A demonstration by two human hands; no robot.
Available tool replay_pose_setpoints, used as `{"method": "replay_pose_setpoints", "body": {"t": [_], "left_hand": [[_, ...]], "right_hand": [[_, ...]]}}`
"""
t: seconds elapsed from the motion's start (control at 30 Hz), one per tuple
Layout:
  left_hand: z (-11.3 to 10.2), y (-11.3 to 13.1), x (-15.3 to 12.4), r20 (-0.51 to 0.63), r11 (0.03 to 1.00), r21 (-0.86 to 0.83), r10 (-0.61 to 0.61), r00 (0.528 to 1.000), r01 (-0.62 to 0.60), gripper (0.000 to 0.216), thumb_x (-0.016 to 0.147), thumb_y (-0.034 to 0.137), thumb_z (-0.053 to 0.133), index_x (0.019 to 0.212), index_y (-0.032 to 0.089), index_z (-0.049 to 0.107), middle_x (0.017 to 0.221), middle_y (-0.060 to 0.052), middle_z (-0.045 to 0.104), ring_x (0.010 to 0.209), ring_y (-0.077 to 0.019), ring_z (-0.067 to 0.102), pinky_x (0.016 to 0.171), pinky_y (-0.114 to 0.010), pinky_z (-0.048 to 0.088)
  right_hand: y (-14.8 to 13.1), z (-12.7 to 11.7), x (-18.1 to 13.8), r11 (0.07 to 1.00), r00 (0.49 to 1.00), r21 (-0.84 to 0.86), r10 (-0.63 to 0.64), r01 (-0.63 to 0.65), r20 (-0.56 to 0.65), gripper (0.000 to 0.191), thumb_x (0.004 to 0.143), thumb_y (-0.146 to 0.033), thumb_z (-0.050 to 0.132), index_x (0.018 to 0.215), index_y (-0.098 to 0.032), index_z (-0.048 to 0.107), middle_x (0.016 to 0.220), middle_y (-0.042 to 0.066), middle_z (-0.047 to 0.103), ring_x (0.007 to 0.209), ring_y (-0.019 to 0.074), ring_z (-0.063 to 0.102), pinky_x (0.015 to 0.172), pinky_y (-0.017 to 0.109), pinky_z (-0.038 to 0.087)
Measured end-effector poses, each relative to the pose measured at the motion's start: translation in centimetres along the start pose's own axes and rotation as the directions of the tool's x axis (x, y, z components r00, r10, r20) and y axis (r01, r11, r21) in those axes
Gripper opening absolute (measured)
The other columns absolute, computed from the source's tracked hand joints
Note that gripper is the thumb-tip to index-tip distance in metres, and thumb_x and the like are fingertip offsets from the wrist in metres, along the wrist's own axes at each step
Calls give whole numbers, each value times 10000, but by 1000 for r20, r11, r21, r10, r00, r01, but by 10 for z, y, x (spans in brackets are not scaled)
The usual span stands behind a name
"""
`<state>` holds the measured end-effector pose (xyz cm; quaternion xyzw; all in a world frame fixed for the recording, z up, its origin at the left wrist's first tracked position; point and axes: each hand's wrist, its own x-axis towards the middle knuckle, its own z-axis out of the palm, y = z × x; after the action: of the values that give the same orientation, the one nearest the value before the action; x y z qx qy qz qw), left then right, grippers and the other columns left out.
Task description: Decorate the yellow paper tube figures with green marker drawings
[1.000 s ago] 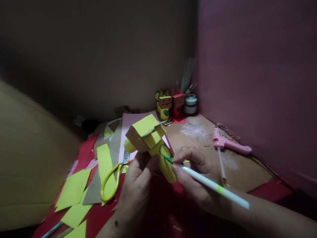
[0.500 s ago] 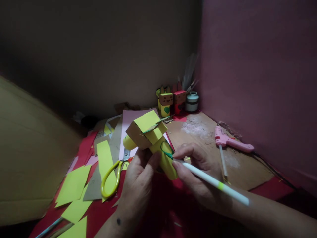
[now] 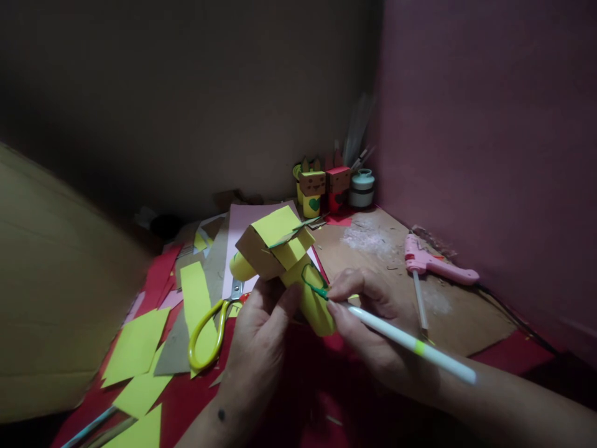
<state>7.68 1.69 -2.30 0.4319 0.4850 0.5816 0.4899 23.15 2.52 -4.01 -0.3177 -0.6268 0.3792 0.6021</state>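
My left hand (image 3: 263, 339) is closed around a yellow paper figure (image 3: 275, 239), made of a boxy yellow-and-brown head and a rounded yellow body. The figure leans to the left, its body slanting down toward the right. Pinched in my right hand (image 3: 373, 326) is a white marker (image 3: 401, 338) with a yellow-green band. Its green tip touches the figure's body, where a green outline curves like part of a heart. Just left of my left hand lie scissors (image 3: 208, 336) with yellow handles, on paper pieces; one blade end is partly hidden behind the figure.
Yellow paper pieces (image 3: 137, 348) and red scraps cover the left side. On the right lies a pink glue gun (image 3: 436, 264) with a stick and cord. Behind stand a yellow figure (image 3: 313, 193), a red figure (image 3: 338, 186) and a pale jar (image 3: 362, 188). Walls close in behind and right.
The marker tip has moved slightly right and down along the figure's body, lengthening the green line. My left hand keeps its hold; the whole view has shifted a little.
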Motion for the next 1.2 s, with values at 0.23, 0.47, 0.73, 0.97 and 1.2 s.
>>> {"method": "replay_pose_setpoints", "body": {"t": [0.23,0.47,0.73,0.97,1.2], "left_hand": [[-3,-1,2,10,1000,-3,-1,1000,1,438,883,453,799,1222,188,714,1250,-98,770,1212,-284,692,1010,-362,579],[-1,1,0,10,1000,10,-8,1000,8,411,882,434,800,1207,195,724,1242,-95,776,1208,-296,696,1014,-376,574],[0,2,0,19,1000,-8,-2,1000,2,355,885,421,801,1137,181,735,1243,-104,775,1206,-298,693,1016,-366,577],[-1,1,-1,21,1000,-20,-12,1000,12,417,885,443,797,1199,181,713,1205,-97,783,1140,-285,714,952,-361,601],[2,2,-1,3,1000,-16,-14,1000,14,412,885,444,793,1194,180,725,1174,-105,794,1120,-306,725,901,-380,603]], "right_hand": [[-3,-1,0,999,999,19,38,-38,4,78,904,-206,617,845,-239,577,787,11,603,697,172,566,628,329,487],[2,-3,-2,999,999,28,17,-18,27,79,914,-197,632,870,-248,591,837,15,613,745,177,578,663,339,495],[2,-2,-3,999,1000,48,12,-13,20,50,938,-230,640,918,-252,600,832,16,616,739,179,580,638,333,490],[1,0,-1,998,1000,56,-6,5,14,67,939,-207,656,926,-254,609,810,-6,605,717,152,560,569,283,432],[-6,3,3,999,1000,33,6,-6,-7,78,896,-200,673,880,-244,612,726,-28,591,622,131,536,519,268,427]]}}
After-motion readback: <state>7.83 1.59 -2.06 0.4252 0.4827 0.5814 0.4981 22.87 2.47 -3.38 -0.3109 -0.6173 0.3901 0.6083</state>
